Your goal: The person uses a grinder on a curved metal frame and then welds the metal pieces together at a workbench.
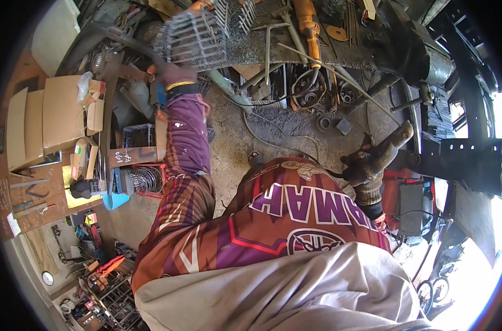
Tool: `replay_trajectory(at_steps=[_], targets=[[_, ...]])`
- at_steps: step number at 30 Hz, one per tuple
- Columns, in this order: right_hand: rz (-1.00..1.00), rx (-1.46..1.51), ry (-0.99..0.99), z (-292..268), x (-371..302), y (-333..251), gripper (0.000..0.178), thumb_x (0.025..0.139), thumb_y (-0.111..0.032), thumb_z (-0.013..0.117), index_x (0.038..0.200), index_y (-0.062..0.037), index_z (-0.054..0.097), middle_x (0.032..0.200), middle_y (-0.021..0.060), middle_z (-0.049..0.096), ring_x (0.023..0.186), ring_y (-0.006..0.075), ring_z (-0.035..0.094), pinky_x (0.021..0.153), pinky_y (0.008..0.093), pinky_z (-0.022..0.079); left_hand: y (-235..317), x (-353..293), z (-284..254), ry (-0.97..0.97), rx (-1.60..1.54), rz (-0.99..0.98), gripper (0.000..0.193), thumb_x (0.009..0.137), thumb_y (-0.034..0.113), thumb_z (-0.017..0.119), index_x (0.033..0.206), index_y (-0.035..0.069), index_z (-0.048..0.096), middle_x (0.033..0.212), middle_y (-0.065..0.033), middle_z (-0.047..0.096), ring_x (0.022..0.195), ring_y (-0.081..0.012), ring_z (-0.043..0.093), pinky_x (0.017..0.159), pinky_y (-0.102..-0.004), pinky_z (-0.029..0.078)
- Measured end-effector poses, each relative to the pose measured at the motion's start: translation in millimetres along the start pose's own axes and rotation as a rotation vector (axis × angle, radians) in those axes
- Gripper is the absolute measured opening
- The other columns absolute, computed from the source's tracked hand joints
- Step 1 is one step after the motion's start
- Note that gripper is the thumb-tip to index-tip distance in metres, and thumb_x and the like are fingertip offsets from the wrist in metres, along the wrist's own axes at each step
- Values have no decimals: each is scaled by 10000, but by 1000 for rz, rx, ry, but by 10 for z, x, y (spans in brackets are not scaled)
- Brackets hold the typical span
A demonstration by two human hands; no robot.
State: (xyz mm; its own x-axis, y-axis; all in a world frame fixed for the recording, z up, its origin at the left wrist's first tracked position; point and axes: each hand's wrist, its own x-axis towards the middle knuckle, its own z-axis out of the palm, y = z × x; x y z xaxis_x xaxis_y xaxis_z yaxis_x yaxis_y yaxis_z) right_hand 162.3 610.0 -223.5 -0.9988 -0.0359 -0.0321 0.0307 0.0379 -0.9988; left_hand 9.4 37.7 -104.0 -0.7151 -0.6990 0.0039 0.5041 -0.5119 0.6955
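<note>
My left hand [176, 76], in a dark work glove, is closed at the near left corner of a metal grate [198, 41] of parallel bars. The grate is smeared by motion over the far workbench. My right hand [372, 160] wears a soiled glove and is out to the right, away from the bench. Its fingers are pressed together, pointing up and right. A long thin metal rod [361, 89] runs from the bench top to those fingertips and seems pinched there. The grip itself is partly hidden.
On the dark workbench [251, 52] lie an orange power tool [307, 27], a T-shaped metal bar [268, 49] and small barred pieces [246, 16]. A cable [251, 127] loops over the floor. Cardboard boxes [66, 113] stand left; a red-framed machine [411, 204] stands right.
</note>
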Motion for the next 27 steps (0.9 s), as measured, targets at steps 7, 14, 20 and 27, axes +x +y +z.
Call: replay_trajectory(at_steps=[7, 14, 20, 27], targets=[[-42, 56, -183, -7, -50, 288, 372, 941, -123, 579, 1292, -105, 458, 1025, 7, 620, 975, 188, 628, 987, 470, 498, 745, -232, -443, 3, -72, -236, 465, 987, 508, 531, 1116, 78, 654, 1013, -181, 683, 820, -288, 684, 739, -484, 595], [-16, -4, -129, 874, 2, -495, 417, 873, -124, 724, 1213, -20, 506, 922, 101, 679, 892, 231, 700, 853, 377, 574, 536, -769, -546, 247, -145, -207, 403, 1013, 333, 549, 1241, 10, 628, 1107, -143, 721, 902, -224, 712, 791, -412, 631], [-27, -85, -184, 1447, -11, -852, 336, 954, -198, 687, 1180, -8, 527, 995, 136, 720, 902, 232, 718, 793, 332, 571, 552, -336, -1109, 149, -366, -329, 407, 1035, 425, 471, 1164, 95, 672, 1125, -128, 719, 1016, -328, 700, 898, -562, 582], [6, -149, -49, 1852, -144, -824, 288, 980, -184, 657, 1181, -14, 540, 934, 96, 673, 837, 220, 701, 761, 382, 605, 301, -166, -1262, 272, -303, -442, 364, 1018, 410, 560, 1149, 95, 685, 1130, -109, 721, 1035, -305, 687, 935, -564, 549]])
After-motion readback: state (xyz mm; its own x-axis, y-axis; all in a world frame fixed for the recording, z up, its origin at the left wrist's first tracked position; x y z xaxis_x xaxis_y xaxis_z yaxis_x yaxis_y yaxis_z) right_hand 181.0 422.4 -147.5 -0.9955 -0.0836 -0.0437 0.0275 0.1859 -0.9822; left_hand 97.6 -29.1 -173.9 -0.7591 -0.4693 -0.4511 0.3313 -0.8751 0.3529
